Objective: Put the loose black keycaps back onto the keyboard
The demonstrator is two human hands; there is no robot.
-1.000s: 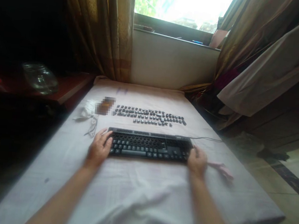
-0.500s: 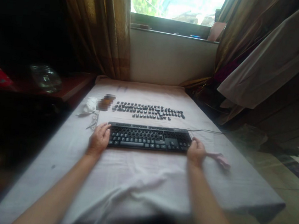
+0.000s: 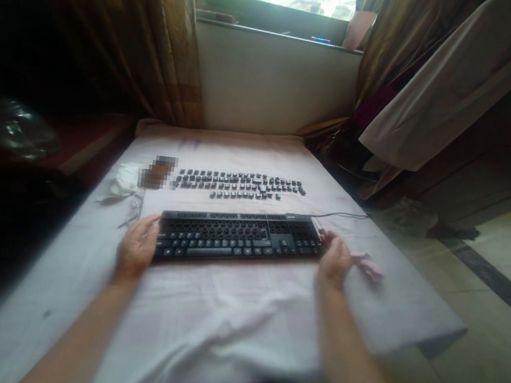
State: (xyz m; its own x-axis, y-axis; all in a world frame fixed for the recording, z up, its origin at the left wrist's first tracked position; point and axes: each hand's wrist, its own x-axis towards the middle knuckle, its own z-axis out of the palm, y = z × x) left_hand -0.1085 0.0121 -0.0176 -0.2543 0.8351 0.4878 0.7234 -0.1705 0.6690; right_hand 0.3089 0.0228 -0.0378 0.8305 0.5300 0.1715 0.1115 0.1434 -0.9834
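Observation:
A black computer keyboard (image 3: 232, 235) lies between my hands on the cloth-covered table, its left end a little nearer to me. Many of its upper key positions are bare, while lower rows still carry keycaps. My left hand (image 3: 139, 245) grips the left end, fingers along the side edge. At the opposite end, my right hand (image 3: 335, 259) holds the edge with fingers curled, its fingertips partly hidden. Beyond the keyboard, loose black keycaps (image 3: 238, 183) are laid out in rows. A cable (image 3: 339, 215) runs off the keyboard's back right.
White crumpled material (image 3: 121, 185) and a pixelated brownish item (image 3: 159, 172) lie at the back left. A pink cloth (image 3: 369, 267) is beside my right hand. The white tablecloth (image 3: 225, 310) is wrinkled in front. Curtains (image 3: 161, 41) hang by the window behind.
The keyboard's left end has swung toward me, with my left hand moving along with it. My right hand stays at the right end. The camera view has turned a little to the right.

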